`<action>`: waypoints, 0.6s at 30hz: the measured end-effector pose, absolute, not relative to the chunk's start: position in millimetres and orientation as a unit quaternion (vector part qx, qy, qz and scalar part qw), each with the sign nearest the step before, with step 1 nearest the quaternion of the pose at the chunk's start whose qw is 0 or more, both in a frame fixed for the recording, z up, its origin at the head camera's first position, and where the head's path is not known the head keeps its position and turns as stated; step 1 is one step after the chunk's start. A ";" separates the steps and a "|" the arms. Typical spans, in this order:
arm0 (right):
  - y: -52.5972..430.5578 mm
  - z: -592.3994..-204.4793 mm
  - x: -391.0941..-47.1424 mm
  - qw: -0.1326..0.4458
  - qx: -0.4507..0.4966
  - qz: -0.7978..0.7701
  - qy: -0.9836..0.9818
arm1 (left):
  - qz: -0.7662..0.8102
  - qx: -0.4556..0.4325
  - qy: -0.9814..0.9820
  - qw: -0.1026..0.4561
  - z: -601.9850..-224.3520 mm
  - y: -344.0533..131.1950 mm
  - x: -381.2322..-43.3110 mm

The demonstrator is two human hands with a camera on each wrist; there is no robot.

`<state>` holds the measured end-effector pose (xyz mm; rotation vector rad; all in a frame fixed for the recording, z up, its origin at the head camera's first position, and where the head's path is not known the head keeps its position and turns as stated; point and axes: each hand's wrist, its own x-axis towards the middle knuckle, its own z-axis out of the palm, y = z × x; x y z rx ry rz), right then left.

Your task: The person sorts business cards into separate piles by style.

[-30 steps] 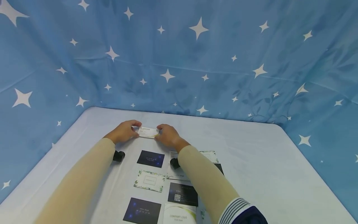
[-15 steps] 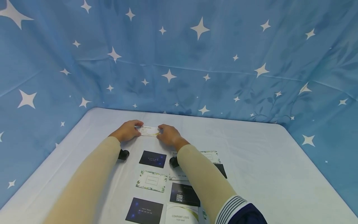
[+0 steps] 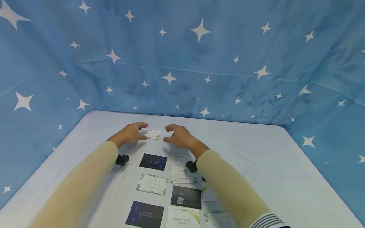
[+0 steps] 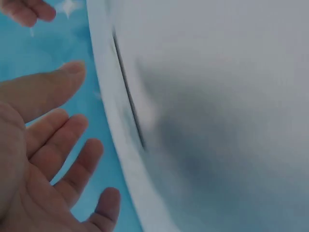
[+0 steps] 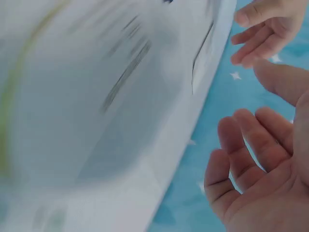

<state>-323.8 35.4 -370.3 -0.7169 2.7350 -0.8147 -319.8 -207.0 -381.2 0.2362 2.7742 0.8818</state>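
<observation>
A small stack of white business cards (image 3: 153,134) with a gold curve lies at the far part of the table. My left hand (image 3: 132,133) is at its left end, fingers and thumb spread apart, overlapping the stack in the head view. To the right, my right hand (image 3: 179,136) hovers with a gap between its loosely bent fingers and the cards. Seen from the left wrist, the stack (image 4: 128,92) shows edge-on as a thin dark line beyond the left fingers (image 4: 79,169). Nothing is between the right fingers (image 5: 231,135) in the right wrist view.
Nearer me lie rows of business cards: a dark blue card (image 3: 153,161), a leaf-bordered card (image 3: 152,184), another dark card (image 3: 144,214), a QR-code card (image 3: 186,197) and a company logo card (image 3: 183,218). My right sleeve (image 3: 228,186) covers some. A starry blue curtain (image 3: 182,57) hangs behind the white table (image 3: 256,152).
Both hands gripped the white card stack by its ends earlier; now they have let go. The right hand has drawn back to the right, uncovering more cards. The stack stays on the table.
</observation>
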 end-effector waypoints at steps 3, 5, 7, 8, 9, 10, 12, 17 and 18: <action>62.6 -363.5 -311.3 0.093 -0.256 -0.242 0.931 | 0.259 0.121 0.951 0.115 -375.1 -187.6 -307.6; 77.8 -362.9 -303.3 0.090 -0.264 -0.219 0.935 | 0.224 0.145 0.957 0.113 -375.0 -175.2 -296.4; 91.9 -364.9 -296.0 0.090 -0.263 -0.200 0.940 | 0.198 0.167 0.960 0.107 -377.0 -162.1 -285.8; 98.1 -365.9 -292.2 0.091 -0.262 -0.195 0.941 | 0.187 0.177 0.961 0.104 -378.3 -155.3 -281.1; 103.8 -367.4 -288.8 0.092 -0.260 -0.190 0.942 | 0.182 0.184 0.961 0.101 -379.4 -148.6 -277.1; 108.8 -369.1 -285.5 0.094 -0.260 -0.185 0.943 | 0.179 0.189 0.960 0.102 -380.4 -142.0 -273.3; 116.7 -372.8 -279.0 0.095 -0.262 -0.176 0.944 | 0.171 0.199 0.959 0.107 -380.5 -129.7 -267.3; 125.0 -381.6 -263.7 0.085 -0.271 -0.143 0.948 | 0.143 0.222 0.957 0.119 -378.2 -106.8 -261.1; 125.8 -383.6 -261.4 0.085 -0.272 -0.138 0.949 | 0.138 0.225 0.957 0.118 -379.1 -103.5 -260.7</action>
